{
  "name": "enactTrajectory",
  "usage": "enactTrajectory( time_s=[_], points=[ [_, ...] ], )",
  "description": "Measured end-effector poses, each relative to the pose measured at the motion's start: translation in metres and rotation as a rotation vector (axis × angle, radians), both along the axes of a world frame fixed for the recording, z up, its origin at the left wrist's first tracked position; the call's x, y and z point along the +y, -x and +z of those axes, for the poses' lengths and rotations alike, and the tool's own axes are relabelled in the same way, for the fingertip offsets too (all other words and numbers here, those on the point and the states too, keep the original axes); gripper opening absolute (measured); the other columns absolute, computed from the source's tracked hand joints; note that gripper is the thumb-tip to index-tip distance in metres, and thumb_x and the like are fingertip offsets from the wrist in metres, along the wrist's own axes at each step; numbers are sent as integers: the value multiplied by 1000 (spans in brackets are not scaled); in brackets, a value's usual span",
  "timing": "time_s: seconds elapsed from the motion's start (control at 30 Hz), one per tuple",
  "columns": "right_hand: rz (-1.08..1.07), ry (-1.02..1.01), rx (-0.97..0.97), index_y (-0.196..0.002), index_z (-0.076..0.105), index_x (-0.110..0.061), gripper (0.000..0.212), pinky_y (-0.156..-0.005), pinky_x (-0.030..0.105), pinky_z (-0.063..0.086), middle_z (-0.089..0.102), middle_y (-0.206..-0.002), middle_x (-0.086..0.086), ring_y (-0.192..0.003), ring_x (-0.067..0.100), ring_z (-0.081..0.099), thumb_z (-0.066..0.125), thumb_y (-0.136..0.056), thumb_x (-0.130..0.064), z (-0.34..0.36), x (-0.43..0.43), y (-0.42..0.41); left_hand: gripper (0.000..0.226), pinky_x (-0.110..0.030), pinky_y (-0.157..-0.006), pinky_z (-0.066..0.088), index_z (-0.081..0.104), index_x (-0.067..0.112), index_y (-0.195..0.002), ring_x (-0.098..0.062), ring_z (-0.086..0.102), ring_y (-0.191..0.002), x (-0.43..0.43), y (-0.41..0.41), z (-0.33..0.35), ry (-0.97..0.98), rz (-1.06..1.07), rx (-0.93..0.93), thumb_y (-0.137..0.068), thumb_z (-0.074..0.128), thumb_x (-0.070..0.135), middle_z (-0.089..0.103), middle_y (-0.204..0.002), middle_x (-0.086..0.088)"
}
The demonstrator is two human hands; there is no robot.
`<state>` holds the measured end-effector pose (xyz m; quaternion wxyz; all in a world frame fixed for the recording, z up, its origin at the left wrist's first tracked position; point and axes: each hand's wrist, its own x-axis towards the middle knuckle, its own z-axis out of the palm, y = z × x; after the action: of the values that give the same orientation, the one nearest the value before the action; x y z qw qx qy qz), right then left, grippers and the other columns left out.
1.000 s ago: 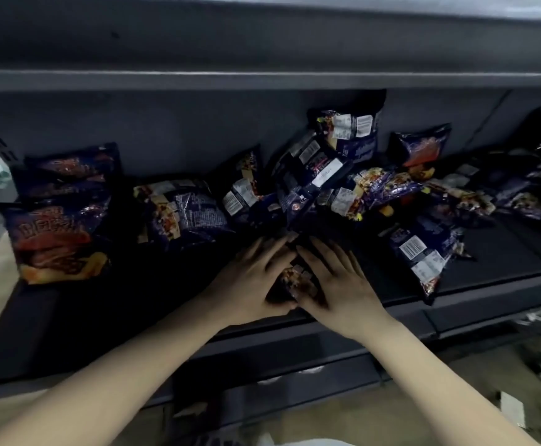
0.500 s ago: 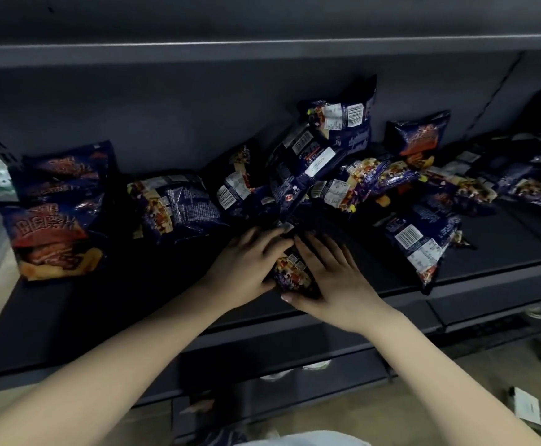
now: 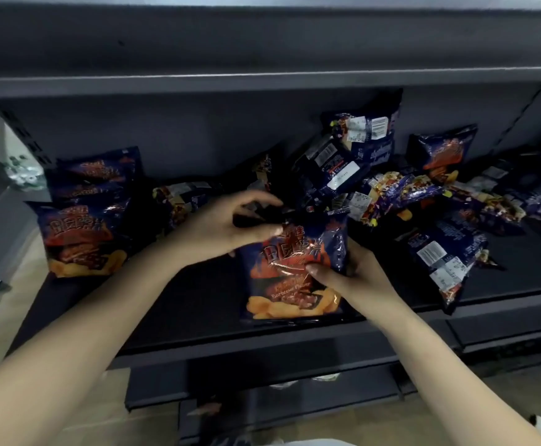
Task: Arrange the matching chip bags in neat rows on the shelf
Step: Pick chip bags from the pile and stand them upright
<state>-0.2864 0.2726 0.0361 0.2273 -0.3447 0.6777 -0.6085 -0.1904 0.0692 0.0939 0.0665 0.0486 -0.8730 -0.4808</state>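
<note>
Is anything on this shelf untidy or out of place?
Yes. The heap of bags right of centre is jumbled: they lie tilted and overlapping, and several show their barcode backs. One bag hangs over the front edge of the shelf. The two bags at the left stand upright, facing forward.

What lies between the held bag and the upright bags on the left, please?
Head view: bare shelf, the left hand pinching the held bag, another bag further back.

Two hands, left hand [image 3: 217, 230] and right hand [image 3: 356, 281]; three face-out bags: held bag [image 3: 282, 294], front-left bag [image 3: 82, 239], back-left bag [image 3: 98, 175]; heap [image 3: 391, 194] of ten or more, exact count unclear
</note>
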Motion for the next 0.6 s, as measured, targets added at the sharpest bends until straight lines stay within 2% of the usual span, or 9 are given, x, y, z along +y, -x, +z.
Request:
enactTrajectory(
  time_s=[0.07, 0.13, 0.2, 0.23, 0.3, 0.37, 0.43, 0.53, 0.6],
  points=[
    [-4, 114, -159, -99, 64, -22, 33, -78, 21, 54, 74, -92, -7, -94, 14, 68, 80, -70, -22, 1, -10, -3, 36, -25, -54, 53, 55, 40, -111, -6, 66, -78, -9, -13, 0, -256, 121, 51, -77, 61, 49, 64, -101, 6],
    [-22, 216, -349, -95, 65, -16, 29, -74, 26, 57, 74, -87, -2, -89, 17, 69, 76, -67, -15, 5, -21, -6, 55, -26, -60, 54, 54, 33, -114, -12, 68, -79, -15, -28, -6, -589, 154, 68, -67, 75, 53, 69, -96, 0],
    [-20, 245, -414, -92, 65, -15, 25, -72, 28, 57, 74, -83, -1, -84, 16, 70, 66, -67, -17, 8, -33, -10, 86, -26, -71, 54, 49, 27, -120, -15, 67, -92, -17, -45, -18, -725, 110, 27, -47, 84, 57, 71, -101, 2],
    [-2, 242, -403, -92, 65, -17, 25, -75, 30, 56, 74, -85, -1, -86, 16, 70, 66, -67, -18, 9, -39, -12, 92, -24, -75, 53, 48, 27, -121, -13, 66, -97, -15, -54, -23, -717, 92, 5, -43, 86, 57, 71, -101, 5],
    [42, 230, -358, -93, 66, -20, 26, -84, 36, 53, 74, -90, -1, -93, 18, 69, 72, -68, -20, 9, -54, -19, 82, -18, -80, 50, 48, 28, -119, -6, 63, -103, -8, -72, -31, -641, 123, -8, -49, 86, 49, 70, -102, 12],
    [108, 220, -304, -97, 65, -23, 27, -88, 38, 51, 73, -96, -1, -99, 19, 67, 77, -73, -21, 6, -68, -27, 55, -14, -80, 48, 52, 27, -115, 0, 62, -99, -6, -89, -33, -569, 217, 23, -68, 79, 24, 70, -100, 16],
    [198, 203, -224, -106, 61, -25, 35, -88, 32, 49, 72, -101, -6, -102, 13, 65, 77, -74, -27, 5, -82, -38, 45, -10, -74, 45, 53, 21, -113, 6, 62, -88, -11, -107, -35, -520, 335, 37, -75, 69, 4, 69, -88, 19],
    [317, 229, -106, -122, 49, -25, 55, -84, 22, 50, 68, -108, -12, -104, 6, 63, 73, -73, -37, 4, -101, -59, 51, -13, -74, 47, 53, 20, -116, -1, 64, -91, -22, -142, -40, -526, 495, 52, -71, 73, 6, 71, -93, 14],
    [292, 246, 17, -129, 41, -28, 67, -78, 19, 52, 65, -109, -9, -99, 5, 64, 70, -72, -46, 0, -111, -72, 56, -16, -74, 49, 56, 28, -111, -4, 65, -91, -31, -166, -43, -498, 604, 56, -59, 76, 22, 72, -94, 13]
  ],
)
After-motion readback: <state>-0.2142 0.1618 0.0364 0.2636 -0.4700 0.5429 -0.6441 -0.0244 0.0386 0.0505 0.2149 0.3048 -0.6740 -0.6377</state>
